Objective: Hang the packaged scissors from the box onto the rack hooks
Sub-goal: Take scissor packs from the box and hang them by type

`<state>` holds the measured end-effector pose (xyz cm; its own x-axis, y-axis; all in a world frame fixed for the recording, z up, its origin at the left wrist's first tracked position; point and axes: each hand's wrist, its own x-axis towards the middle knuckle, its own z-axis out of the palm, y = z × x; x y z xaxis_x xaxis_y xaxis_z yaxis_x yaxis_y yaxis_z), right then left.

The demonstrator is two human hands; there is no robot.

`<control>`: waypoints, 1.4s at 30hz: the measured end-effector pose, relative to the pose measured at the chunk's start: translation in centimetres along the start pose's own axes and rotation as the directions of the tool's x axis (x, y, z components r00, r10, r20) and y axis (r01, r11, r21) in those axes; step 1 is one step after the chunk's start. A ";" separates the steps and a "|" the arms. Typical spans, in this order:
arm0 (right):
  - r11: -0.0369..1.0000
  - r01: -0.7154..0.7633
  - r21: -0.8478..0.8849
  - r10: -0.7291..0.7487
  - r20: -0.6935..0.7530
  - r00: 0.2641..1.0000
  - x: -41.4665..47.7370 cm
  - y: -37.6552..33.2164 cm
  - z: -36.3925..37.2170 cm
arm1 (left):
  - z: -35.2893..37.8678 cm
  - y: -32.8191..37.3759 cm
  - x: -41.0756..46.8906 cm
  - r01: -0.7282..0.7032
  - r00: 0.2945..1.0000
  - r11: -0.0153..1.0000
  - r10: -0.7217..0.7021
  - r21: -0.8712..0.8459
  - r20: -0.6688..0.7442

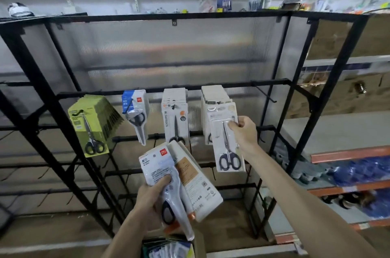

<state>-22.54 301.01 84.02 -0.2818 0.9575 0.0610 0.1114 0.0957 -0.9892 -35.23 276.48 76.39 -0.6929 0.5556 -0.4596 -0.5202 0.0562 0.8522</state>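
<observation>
- Black steel rack [31,80] spans the frame; its mid-height crossbar carries four loaded hooks.
- Green packs [90,124], left of centre, hang fanned and tilted. They need no handling.
- Blue-and-white pack [136,114] hangs on the next hook along.
- Left hand [152,200], lower centre, grips a bundle of spare packs [190,179], fingers curled round the front one. Hold this bundle low, clear of the hooks, while the other hand works.
- Box [200,246], at the bottom edge below that hand, holds further packs.
- White packs [175,116], centre, hang straight on their hook.
- Beige stack [213,97], right of centre, is judged to be the target hook.
- Packaged scissors [226,146] for this step hang in front of the beige stack, the top edge overlapping it. Whether the hang hole is on the hook cannot be told.
- Right hand [244,131] pinches the upper right corner of that pack between thumb and fingers. Hold the card square to the hook, align the hole with the tip, and slide the pack back against the stack. Release only once the hook bears the weight.
- Free hook [266,94], further right, is available if the stack is full.
</observation>
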 end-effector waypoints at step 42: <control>0.993 0.059 -0.100 -0.054 0.055 0.997 4.5 2.3 2.3 | 0.5 1.5 4.8 -0.043 0.999 0.998 0.043 0.052 -0.005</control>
<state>-25.71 304.97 81.74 -0.3396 0.9345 0.1068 0.1890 0.1790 -0.9655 -39.10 279.61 75.57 -0.7173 0.5531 -0.4238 -0.4635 0.0754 0.8829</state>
